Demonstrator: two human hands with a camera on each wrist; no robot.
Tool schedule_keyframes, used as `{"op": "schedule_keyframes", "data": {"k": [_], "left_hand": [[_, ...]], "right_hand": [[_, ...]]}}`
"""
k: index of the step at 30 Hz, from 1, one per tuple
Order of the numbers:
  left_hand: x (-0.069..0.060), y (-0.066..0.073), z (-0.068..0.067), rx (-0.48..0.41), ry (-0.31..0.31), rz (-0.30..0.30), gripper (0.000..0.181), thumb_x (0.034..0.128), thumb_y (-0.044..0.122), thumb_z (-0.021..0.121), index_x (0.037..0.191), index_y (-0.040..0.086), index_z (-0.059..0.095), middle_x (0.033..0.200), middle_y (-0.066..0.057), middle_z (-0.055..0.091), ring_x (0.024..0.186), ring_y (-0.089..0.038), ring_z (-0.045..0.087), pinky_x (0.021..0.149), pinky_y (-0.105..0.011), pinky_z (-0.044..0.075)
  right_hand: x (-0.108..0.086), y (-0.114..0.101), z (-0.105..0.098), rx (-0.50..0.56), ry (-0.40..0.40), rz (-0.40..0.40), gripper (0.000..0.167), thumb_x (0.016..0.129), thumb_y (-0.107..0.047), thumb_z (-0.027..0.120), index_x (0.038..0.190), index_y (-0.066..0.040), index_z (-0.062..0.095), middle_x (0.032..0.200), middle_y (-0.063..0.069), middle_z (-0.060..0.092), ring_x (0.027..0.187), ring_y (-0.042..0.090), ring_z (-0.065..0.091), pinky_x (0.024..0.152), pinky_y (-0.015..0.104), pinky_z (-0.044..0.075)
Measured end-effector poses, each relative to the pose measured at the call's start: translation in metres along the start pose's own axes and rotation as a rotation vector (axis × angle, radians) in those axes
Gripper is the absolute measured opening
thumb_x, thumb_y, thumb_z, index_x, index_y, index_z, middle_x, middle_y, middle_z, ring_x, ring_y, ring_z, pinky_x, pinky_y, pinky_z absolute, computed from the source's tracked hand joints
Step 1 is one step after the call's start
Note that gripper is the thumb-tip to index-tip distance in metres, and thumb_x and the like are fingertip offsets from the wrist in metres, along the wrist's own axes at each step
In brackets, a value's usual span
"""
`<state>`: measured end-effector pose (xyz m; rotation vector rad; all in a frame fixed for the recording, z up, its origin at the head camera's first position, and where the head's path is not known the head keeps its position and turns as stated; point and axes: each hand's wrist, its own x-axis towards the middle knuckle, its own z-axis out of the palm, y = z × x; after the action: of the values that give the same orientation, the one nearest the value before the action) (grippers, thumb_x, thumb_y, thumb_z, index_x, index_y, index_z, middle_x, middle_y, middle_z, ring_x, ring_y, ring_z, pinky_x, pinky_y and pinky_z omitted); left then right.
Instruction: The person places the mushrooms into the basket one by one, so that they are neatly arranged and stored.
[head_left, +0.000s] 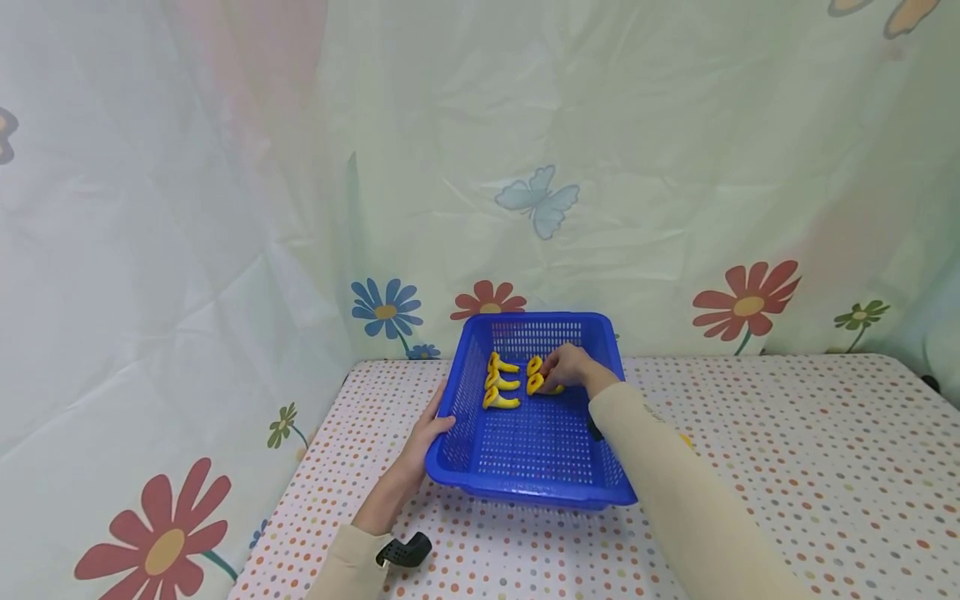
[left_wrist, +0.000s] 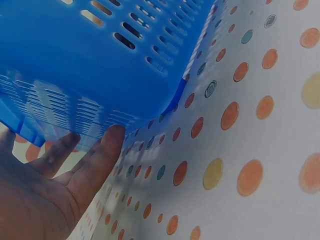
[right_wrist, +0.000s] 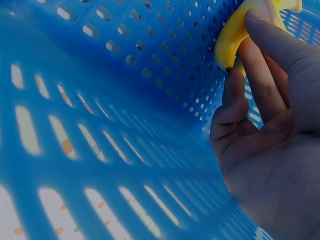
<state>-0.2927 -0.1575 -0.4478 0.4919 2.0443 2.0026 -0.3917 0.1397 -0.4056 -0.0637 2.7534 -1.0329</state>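
Observation:
A blue plastic basket (head_left: 536, 450) with slotted walls stands on the table. My left hand (head_left: 429, 429) is at its left side, the thumb at the rim. In the left wrist view the fingers (left_wrist: 95, 167) reach fairly straight toward the outer wall. Inside the basket, my right hand (head_left: 567, 367) pinches a yellow toy banana (right_wrist: 231, 42) with a dark tip and a flared pale end. Another toy banana (head_left: 535, 364) lies beside it, partly hidden by the hand. Three toy bananas (head_left: 502, 385) lie in a column to the left, flared ends leftward.
A dotted cloth (head_left: 810, 467) covers the table. Something yellow (head_left: 686, 440) shows beside the right sleeve, mostly hidden. Behind the table hangs a flowered curtain (head_left: 637, 208). The front part of the basket floor (head_left: 536, 433) shows its slots.

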Motion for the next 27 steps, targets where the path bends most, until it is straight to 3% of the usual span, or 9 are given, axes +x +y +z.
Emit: {"op": "schedule_keyframes", "data": {"k": [17,21,27], "left_hand": [[0.0,-0.002,-0.001,0.0,-0.009,0.004,0.077,0.105,0.026,0.044,0.17,0.025,0.004,0.176,-0.011,0.004,0.158,-0.043,0.014,0.123,-0.064,0.017],[0.0,-0.002,0.0,0.002,-0.011,0.002,0.077,0.105,0.026,0.044,0.17,0.025,0.003,0.176,-0.011,0.004,0.158,-0.044,0.014,0.123,-0.064,0.018],[-0.001,0.0,0.0,0.005,-0.003,-0.001,0.077,0.1051,0.026,0.043,0.17,0.023,0.002,0.176,-0.012,0.003,0.158,-0.044,0.012,0.124,-0.063,0.015]], "right_hand": [[-0.008,-0.001,-0.008,0.034,0.015,-0.021,0.029,0.083,-0.004,0.085,0.111,0.002,0.077,0.115,0.018,0.073,0.106,0.031,0.066,0.099,0.046,0.053],[-0.011,-0.004,-0.016,0.031,0.019,-0.036,0.031,0.086,-0.005,0.082,0.114,0.003,0.075,0.118,0.02,0.072,0.106,0.032,0.065,0.094,0.046,0.054],[-0.023,-0.014,-0.039,0.096,-0.02,-0.141,0.032,0.093,-0.001,0.071,0.123,0.009,0.07,0.122,0.024,0.07,0.108,0.035,0.067,0.095,0.049,0.056]]}}
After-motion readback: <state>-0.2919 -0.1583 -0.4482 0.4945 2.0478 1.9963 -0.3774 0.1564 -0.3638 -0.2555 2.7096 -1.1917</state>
